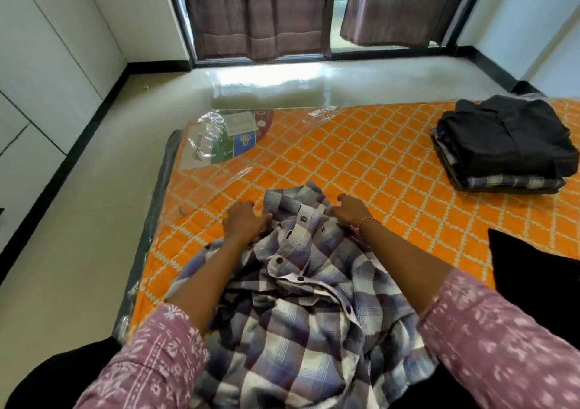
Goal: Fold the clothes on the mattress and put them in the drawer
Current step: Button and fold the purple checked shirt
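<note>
The big orange mattress with a cream diamond pattern and a clear plastic cover (361,144) lies on the pale floor. That plastic looks slick, so I think cloth may slide on it.

At the far right sits a neat stack of folded dark and checked clothes (505,144). It is well apart from the hands.

Right in front of the person lies a crumpled purple, blue and white checked cotton shirt with dark buttons (301,298). It rests on the near part of the mattress, with its collar pointing away. It looks soft, light and floppy. It will not hold a shape by itself, so it likely needs to be pulled flat first. The best places to hold look like the shoulders, one on each side of the collar.

The left hand (243,223) lies at the left side of the collar, fingers bent onto the cloth. I cannot tell if it pinches the cloth. The right hand (348,209) pinches the shirt at the right side of the collar.
</note>
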